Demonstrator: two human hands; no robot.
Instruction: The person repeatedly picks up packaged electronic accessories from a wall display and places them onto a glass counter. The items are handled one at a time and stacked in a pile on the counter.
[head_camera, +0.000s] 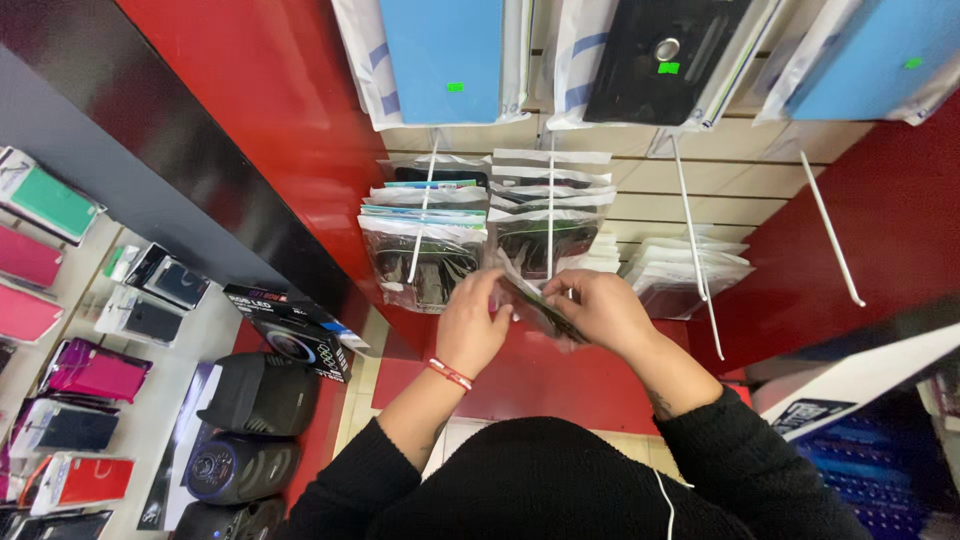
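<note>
Against a red shop wall with white slat panels, a clear-bagged phone case (540, 305) is gripped by the left hand (468, 325) and right hand (605, 310) below full display hooks (550, 215), seemingly mid-sorting; hanging it would need careful alignment.

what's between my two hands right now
In the head view, a clear plastic sleeve with a dark case spans from the left hand to the right hand.

Black knit sweater, sleeves pushed up; a red-and-white bracelet (450, 374) circles the left wrist.
</note>
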